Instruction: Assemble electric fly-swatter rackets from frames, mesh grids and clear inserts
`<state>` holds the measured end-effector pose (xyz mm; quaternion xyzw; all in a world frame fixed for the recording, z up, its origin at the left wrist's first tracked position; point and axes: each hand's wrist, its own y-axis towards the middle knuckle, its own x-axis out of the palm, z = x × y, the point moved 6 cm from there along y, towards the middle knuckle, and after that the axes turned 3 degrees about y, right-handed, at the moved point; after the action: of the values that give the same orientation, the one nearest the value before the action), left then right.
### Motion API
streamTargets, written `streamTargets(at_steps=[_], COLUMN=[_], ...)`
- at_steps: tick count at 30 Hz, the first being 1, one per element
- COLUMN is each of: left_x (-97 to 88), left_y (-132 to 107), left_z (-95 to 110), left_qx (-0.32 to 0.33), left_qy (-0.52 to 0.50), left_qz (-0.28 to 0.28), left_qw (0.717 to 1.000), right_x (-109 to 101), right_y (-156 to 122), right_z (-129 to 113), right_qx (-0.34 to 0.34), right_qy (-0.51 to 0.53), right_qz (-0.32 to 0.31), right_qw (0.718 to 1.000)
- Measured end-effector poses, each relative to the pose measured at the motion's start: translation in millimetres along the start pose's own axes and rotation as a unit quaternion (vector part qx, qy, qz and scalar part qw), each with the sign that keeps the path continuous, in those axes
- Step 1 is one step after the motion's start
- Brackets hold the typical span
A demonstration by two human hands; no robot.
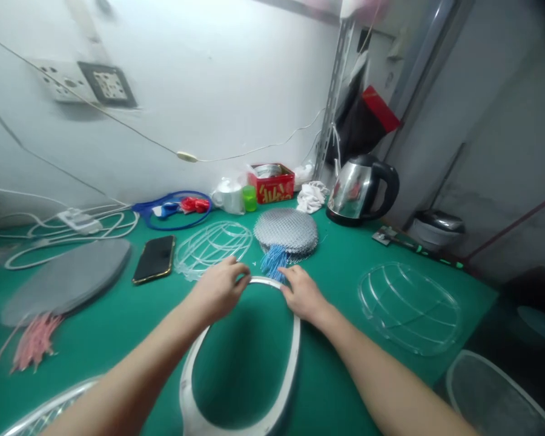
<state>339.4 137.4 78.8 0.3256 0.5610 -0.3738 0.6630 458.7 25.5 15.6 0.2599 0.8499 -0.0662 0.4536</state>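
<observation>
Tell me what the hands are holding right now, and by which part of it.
The left hand and the right hand are together holding a white oval hoop, gripping its rim on either side of the far end.

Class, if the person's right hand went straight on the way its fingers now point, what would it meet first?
Past the white hoop under it, the right hand would probably meet the blue strands first, at the edge of the grey mesh disc; depth is hard to judge here.
</observation>
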Motion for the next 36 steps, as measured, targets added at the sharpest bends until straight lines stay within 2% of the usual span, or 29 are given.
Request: streamTargets(at_steps=[2,4,6,8,10,12,15,17,19,22,27,31,34,36], left_x=[14.1,30.7,44.8,51.4,48.1,37.4,22.9,23.2,31.5,46.6,53.2,46.1,40.1,40.4], left_y=[43.2,69.1,76.3,70.7,62.0,58.8,71.4,86.7,101.4,116.5,126.8,131.0,129.6,124.9], left_z=[18.2,18.4,6.7,-9.5,-24.2,-31.3,-19.0,-2.7,9.7,15.2,5.1,-2.6,-0.9,2.2], left_qx=[0.014,-0.007,-0.032,-0.051,-0.076,-0.101,-0.089,-0.062,-0.053,-0.069,-0.111,-0.145,-0.135,-0.13], left_qy=[0.004,0.019,0.036,0.045,0.049,0.048,0.011,-0.032,-0.071,-0.124,-0.252,-0.381,-0.464,-0.496], left_qz=[-0.007,-0.017,-0.036,-0.059,-0.073,-0.068,-0.032,-0.014,-0.008,-0.003,-0.019,-0.047,-0.058,-0.073], left_qw=[1.0,1.0,0.998,0.996,0.993,0.991,0.995,0.997,0.996,0.99,0.961,0.912,0.873,0.855], right_x=[0.3,2.2,7.1,13.8,21.8,31.1,40.2,38.6,29.0,4.4,-37.0,-54.7,-57.0,-52.0], right_y=[1.9,-0.4,-4.0,-5.4,-3.3,0.5,5.5,7.8,10.0,12.2,17.5,27.1,33.7,37.4], right_z=[3.4,2.1,-3.5,-14.1,-29.3,-45.7,-60.5,-58.3,-47.1,-24.9,-2.1,23.8,45.0,49.6], right_qx=[-0.001,0.006,-0.002,-0.044,-0.12,-0.208,-0.303,-0.311,-0.274,-0.192,-0.103,0.008,0.106,0.146], right_qy=[-0.003,-0.026,-0.053,-0.064,-0.068,-0.086,-0.11,-0.09,-0.042,0.057,0.2,0.297,0.384,0.424], right_qz=[-0.004,-0.032,-0.077,-0.111,-0.124,-0.131,-0.127,-0.12,-0.105,-0.066,0.013,0.075,0.12,0.124], right_qw=[1.0,0.999,0.996,0.991,0.983,0.966,0.938,0.938,0.955,0.978,0.974,0.952,0.909,0.885])
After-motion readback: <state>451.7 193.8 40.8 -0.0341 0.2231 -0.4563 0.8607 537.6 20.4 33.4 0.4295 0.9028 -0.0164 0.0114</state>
